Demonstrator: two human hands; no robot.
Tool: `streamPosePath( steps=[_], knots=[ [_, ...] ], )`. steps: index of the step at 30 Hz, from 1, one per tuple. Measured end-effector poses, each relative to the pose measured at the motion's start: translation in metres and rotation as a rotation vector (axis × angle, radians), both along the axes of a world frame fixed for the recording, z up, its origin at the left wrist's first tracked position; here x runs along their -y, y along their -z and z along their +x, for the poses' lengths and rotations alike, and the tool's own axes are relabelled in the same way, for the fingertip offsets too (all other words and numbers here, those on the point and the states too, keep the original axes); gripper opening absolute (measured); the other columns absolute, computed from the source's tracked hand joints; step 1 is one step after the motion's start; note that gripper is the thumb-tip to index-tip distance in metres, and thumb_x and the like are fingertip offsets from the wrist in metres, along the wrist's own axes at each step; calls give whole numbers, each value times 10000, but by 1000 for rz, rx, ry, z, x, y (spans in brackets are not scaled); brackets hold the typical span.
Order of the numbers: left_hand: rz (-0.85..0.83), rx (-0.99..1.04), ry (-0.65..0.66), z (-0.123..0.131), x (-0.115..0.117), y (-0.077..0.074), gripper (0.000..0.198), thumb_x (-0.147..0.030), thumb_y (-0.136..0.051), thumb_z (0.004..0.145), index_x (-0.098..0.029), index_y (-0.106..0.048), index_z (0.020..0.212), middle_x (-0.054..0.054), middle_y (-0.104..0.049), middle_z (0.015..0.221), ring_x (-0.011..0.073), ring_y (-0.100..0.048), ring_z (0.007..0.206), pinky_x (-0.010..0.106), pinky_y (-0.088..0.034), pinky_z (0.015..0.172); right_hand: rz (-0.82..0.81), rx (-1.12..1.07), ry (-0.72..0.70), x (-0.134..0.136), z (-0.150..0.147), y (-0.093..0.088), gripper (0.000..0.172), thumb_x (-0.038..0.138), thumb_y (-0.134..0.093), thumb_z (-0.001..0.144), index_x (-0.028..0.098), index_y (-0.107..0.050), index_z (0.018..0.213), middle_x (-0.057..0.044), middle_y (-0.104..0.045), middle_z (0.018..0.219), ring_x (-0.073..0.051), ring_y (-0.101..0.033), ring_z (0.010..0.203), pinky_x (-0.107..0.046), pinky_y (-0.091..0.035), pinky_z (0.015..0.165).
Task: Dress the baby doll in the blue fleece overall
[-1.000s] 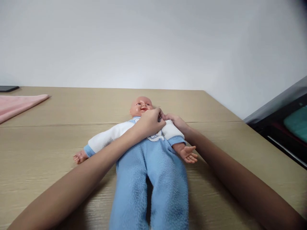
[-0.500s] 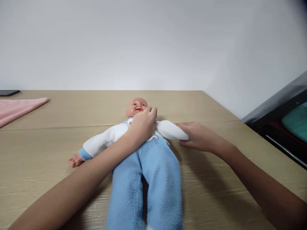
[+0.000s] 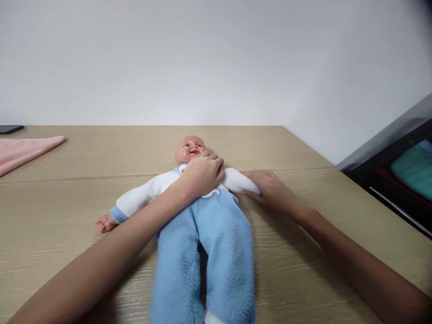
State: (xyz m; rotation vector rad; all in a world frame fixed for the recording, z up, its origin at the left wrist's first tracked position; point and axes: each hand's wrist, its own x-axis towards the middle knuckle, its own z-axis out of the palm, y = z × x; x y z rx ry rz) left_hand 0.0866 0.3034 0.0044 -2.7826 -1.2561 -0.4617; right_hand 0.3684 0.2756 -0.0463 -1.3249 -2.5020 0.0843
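A baby doll (image 3: 219,229) lies on its back on the wooden table, head away from me, in a white and blue fleece outfit. My left hand (image 3: 205,173) reaches across its chest, fingers curled over the shoulder of the outfit beside the chin. At the end of the white sleeve (image 3: 239,181) on the right, my right hand (image 3: 268,186) is closed around the fabric. No doll hand shows at that sleeve end. The other sleeve has a blue cuff (image 3: 119,214) with the doll's hand (image 3: 105,223) sticking out.
A pink cloth (image 3: 29,152) lies on the table (image 3: 81,252) at the left, in front of a dark flat object (image 3: 11,129). A pale wall (image 3: 209,63) rises behind. A black-framed item with teal fabric (image 3: 413,168) stands beyond the right edge.
My right hand has moved slightly left and closer to the doll, its fingers shifting along the sleeve. My left hand has settled a little lower at the shoulder. The view has shifted slightly.
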Motion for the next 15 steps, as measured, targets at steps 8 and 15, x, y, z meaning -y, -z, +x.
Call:
streamPosePath(
  steps=[8,15],
  knots=[
    [30,206,61,-5,6,-7,295,-354,-485,1162,-178,-722,1174,132,-763,1226,311,-678,1153,446,-497,1070,288,-228,38,17,-17,5,490,400,-669,1036,245,-587,1494,-200,-656,1500,-413,-611,1365,-604,-455,1153],
    [64,670,39,-59,63,-2,138,-290,-509,1153,-239,-635,1182,84,-711,1222,262,-638,1239,420,-492,1113,-178,-731,-107,62,-69,2,97,398,-650,1072,303,-656,1091,-62,-684,1027,-291,-653,960,-454,-531,899]
  ],
)
